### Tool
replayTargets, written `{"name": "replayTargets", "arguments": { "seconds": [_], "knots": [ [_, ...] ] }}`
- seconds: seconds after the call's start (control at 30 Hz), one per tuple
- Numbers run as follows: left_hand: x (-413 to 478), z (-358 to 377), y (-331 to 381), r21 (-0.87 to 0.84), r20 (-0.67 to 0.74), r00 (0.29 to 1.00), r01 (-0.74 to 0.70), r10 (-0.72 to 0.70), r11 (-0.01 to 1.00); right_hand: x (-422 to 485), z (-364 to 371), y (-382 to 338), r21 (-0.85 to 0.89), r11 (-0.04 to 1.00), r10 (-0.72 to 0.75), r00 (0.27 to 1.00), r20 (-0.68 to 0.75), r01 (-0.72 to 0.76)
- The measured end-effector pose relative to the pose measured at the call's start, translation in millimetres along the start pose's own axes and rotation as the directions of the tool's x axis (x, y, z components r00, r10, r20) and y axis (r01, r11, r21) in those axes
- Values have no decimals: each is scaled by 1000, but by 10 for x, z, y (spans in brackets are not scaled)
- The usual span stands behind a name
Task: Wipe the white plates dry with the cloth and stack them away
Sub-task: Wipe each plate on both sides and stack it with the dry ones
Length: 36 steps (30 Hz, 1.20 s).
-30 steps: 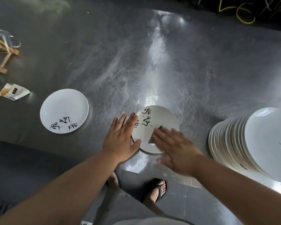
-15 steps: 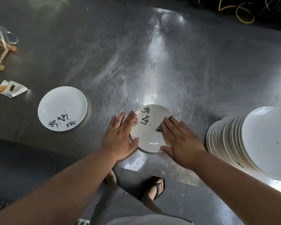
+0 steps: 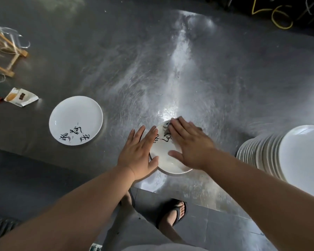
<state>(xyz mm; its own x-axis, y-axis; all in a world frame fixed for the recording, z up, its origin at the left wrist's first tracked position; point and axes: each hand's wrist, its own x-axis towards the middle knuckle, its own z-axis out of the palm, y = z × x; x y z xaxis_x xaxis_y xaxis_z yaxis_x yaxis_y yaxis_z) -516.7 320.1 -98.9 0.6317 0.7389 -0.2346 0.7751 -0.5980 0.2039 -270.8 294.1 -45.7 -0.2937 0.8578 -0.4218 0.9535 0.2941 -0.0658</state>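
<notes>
Watching the feed, I see the right hand (image 3: 190, 144) has swept forward across the plate (image 3: 172, 167): a second ago it lay over the near right part, half a second ago on the right side, and now its fingertips reach the far rim. It lies flat, fingers straight and together, pressing the cloth (image 3: 167, 132) onto the plate's face; the cloth is almost all hidden under the palm, with only a dark blurred bit showing at the fingertips. The left hand (image 3: 140, 153) has not shifted. It rests flat and relaxed, fingers straight, on the rim nearest it, thumb against the near edge, steadying the plate on the table (image 3: 170, 69).

I read that as a wiping pass under way, working round the face, so this plate is not ready to put away. The lettered part under the right hand is getting its wipe now; the near rim shows bare and shiny, and I cannot tell whether it is dry.

Well out to the left of the left hand lies another plate (image 3: 75, 120), alone. Off to the right of the right hand stands the stack (image 3: 257, 154), untouched
</notes>
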Motion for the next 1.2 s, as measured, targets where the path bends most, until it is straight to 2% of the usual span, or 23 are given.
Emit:
{"name": "replayTargets", "arguments": {
  "seconds": [0.13, 0.37, 0.43, 0.5, 0.57, 0.7, 0.77, 0.87, 0.93, 1.03, 1.2],
  "knots": [
    [-3, -8, -9, 5, -1, 1000, 7, -7, 1000, 225, -67, -155, -20, 999, -45, 998, 34, 46],
    [5, -17, -2, 3, 7, 1000, 16, -16, 1000, -159, 3, -144, 22, 972, 231, 970, 79, -234],
    [3, -20, 4, -3, 1, 1000, 12, -12, 1000, 34, -78, -252, 85, 975, 199, 978, 69, -204],
    [-3, -9, -1, 0, -20, 999, 25, -25, 1000, 213, -139, -256, 60, 992, 106, 993, 51, -109],
    [4, -12, -7, -8, -27, 999, 30, -30, 1000, 214, -134, -159, 23, 996, 89, 994, 67, -91],
    [5, -14, 9, -44, -33, 998, 45, -46, 998, -348, 37, -215, 64, 953, 288, 953, 96, -295],
    [-4, -28, 12, -46, -47, 998, 48, -50, 998, -550, 74, -344, 82, 935, 335, 935, 112, -345],
    [-46, -36, 20, -13, -58, 998, 7, -7, 1000, -381, 21, -234, 98, 941, 316, 944, 98, -325],
    [-52, -28, 22, 16, -88, 995, -39, 41, 999, -85, -75, -47, 88, 963, 254, 967, 31, -256],
    [-44, -16, 5, 35, -114, 990, -81, 84, 996, 219, -178, 75, 40, 985, 169, 985, 28, -170],
    [-28, -30, 14, 75, -70, 996, -50, 56, 996, -267, 5, -144, 89, 942, 320, 946, 55, -324]
  ]
}}
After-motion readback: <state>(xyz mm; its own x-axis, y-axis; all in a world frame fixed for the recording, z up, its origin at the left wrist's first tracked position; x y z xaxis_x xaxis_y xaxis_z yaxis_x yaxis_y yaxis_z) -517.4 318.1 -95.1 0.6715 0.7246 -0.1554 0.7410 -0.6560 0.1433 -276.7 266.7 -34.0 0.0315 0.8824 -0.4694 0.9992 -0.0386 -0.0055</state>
